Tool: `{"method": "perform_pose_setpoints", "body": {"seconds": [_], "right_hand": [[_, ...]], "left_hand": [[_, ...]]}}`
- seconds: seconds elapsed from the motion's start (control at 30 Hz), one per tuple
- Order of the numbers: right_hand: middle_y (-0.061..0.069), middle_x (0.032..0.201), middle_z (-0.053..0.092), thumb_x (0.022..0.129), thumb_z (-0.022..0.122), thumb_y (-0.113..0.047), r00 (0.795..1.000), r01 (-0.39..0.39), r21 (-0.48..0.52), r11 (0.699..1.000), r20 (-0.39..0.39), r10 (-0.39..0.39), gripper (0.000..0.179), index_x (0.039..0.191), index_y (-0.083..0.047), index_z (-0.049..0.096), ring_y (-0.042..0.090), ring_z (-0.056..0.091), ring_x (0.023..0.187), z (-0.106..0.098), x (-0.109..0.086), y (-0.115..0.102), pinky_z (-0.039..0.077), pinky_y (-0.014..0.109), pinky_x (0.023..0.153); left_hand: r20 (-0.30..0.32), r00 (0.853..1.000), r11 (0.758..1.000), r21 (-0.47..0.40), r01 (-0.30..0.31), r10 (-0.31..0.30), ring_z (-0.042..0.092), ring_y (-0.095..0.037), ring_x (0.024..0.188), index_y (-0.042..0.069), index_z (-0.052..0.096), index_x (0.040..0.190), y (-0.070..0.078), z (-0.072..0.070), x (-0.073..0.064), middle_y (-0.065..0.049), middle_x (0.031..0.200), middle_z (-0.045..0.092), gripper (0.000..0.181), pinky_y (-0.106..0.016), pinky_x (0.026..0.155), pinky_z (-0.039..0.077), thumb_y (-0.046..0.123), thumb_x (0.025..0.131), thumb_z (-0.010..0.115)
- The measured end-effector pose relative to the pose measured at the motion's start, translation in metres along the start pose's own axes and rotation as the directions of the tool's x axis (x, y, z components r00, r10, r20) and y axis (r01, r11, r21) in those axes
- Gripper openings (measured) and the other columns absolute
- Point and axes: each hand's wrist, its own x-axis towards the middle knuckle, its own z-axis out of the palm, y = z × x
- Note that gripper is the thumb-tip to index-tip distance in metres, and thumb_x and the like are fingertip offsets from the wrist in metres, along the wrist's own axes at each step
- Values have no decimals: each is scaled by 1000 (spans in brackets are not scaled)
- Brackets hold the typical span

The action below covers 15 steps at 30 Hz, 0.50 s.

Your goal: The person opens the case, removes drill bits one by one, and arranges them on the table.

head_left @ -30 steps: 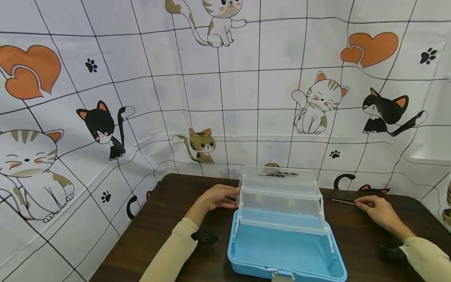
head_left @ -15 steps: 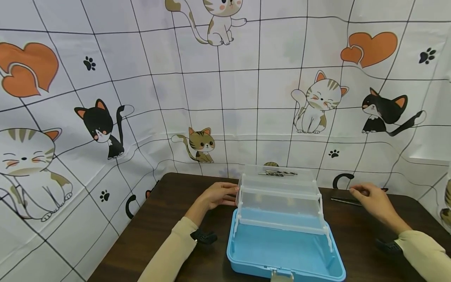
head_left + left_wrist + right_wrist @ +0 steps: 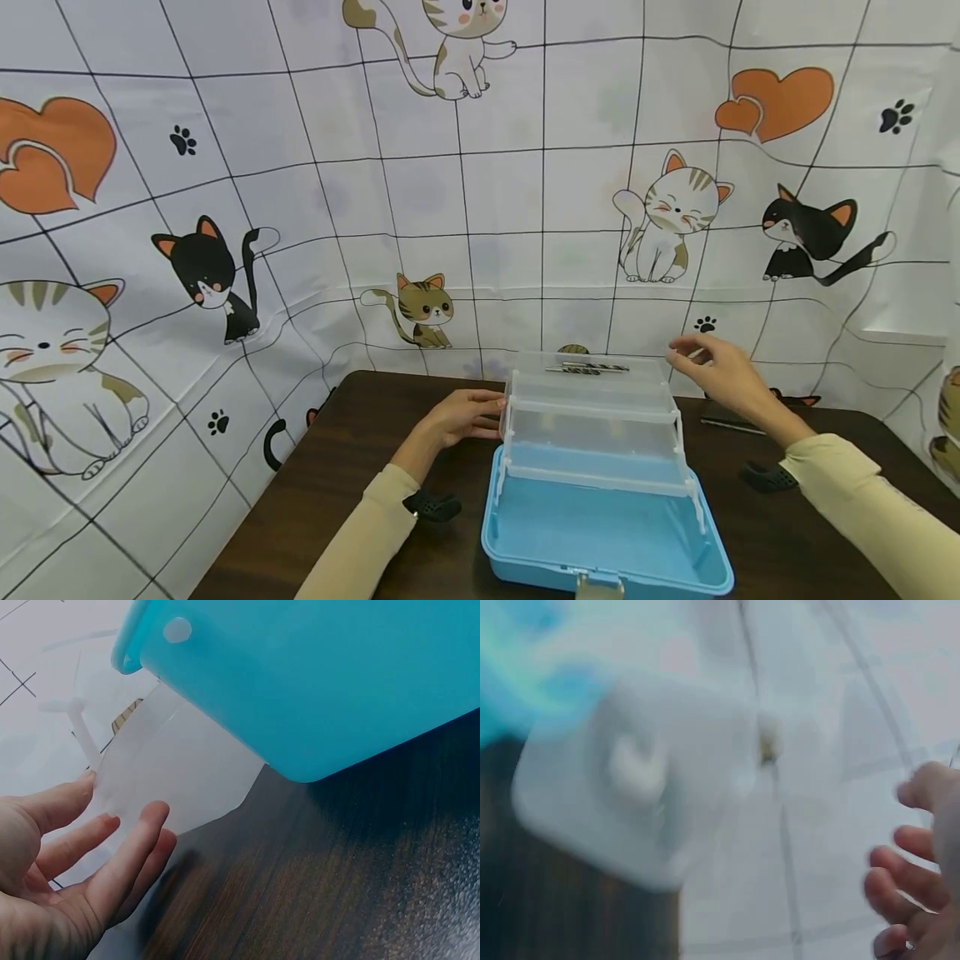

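Observation:
A blue plastic toolbox point(image 3: 600, 533) stands on the dark table, its clear trays point(image 3: 592, 425) raised in steps at the back. Several twisted drill bits point(image 3: 588, 367) lie in the topmost tray. My left hand point(image 3: 465, 417) touches the left side of the trays; in the left wrist view its thumb meets the clear wall point(image 3: 180, 765), fingers loosely bent. Raised beside the top tray's right end is my right hand point(image 3: 716, 371), thumb and fingers apart. No object shows between them in the blurred right wrist view. Thin metal rods point(image 3: 731, 426) lie on the table below it.
The brown wooden table point(image 3: 352, 450) reaches back to a white sheet point(image 3: 510, 208) printed with cats and grid lines. A metal latch point(image 3: 598, 587) hangs at the toolbox's front edge. Black wrist straps point(image 3: 433, 505) sit on both forearms.
My right hand has risen from the metal rods on the table and moved left toward the top tray. My left hand stays at the trays' left side.

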Motion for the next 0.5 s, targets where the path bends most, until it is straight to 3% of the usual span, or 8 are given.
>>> {"method": "perform_pose_setpoints", "body": {"seconds": [0.17,0.27,0.5], "right_hand": [[9,112,68,101,65,-44,988,92,8,996,122,-93,43,125,-8,69,26,63,95,8,24,-40,54,41,72],[4,107,70,101,67,-37,970,161,38,986,176,-165,34,122,-10,72,23,63,93,17,35,-56,54,40,71],[-4,100,71,100,70,-25,914,280,78,957,281,-291,22,115,-10,76,21,63,92,46,51,-70,54,40,77]], "left_hand": [[5,1000,1000,-6,-10,10,69,-37,105,-2,60,138,2,-2,-1,-19,122,67,45,-46,85,60,20,100,69],[2,1000,1000,-13,-11,11,69,-37,105,-2,60,138,3,-2,-2,-19,122,67,45,-46,85,60,20,100,70],[1,1000,1000,-12,-9,9,68,-37,106,-2,61,138,-1,-1,-4,-19,122,66,44,-45,86,60,20,100,69]]}}
